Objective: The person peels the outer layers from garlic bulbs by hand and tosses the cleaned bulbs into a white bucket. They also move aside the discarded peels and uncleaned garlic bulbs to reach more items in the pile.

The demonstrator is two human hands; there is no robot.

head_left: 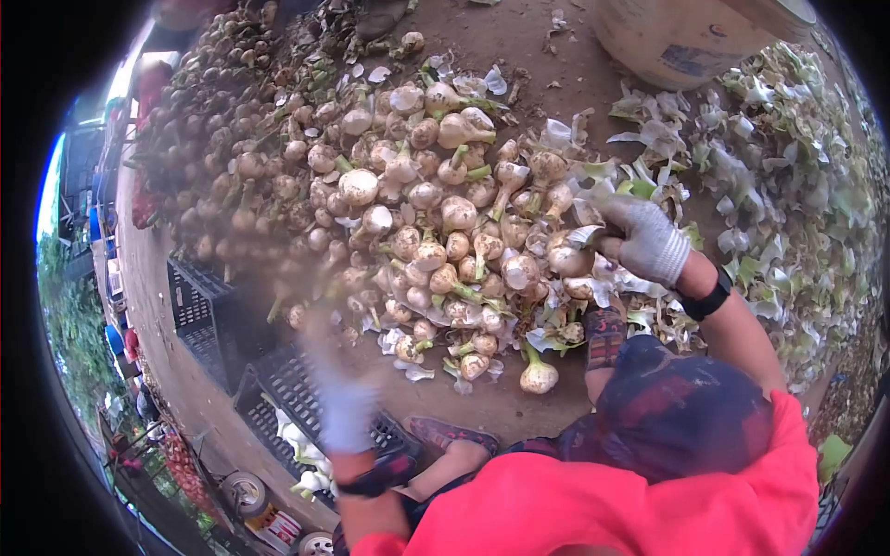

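My left hand (345, 408), in a pale glove and smeared by motion, is over the edge of a black crate (287, 375); its fingers cannot be made out. Peeled white bulbs (306, 445) lie inside that crate. My right hand (646, 239), in a white and grey glove, is at the right edge of a large pile of unpeeled bulbs (459, 213). Its fingers are closed around the brown stem of a bulb (567, 257), beside loose skins. A bulb with a green stem (538, 374) lies at the pile's front edge.
Peeled skins and leaves (769, 204) cover the ground at the right. A large pale bucket (691, 42) stands at the top right. Another black crate (209, 315) is left of the pile. A can (246, 496) and red net bags (185, 473) are at the lower left.
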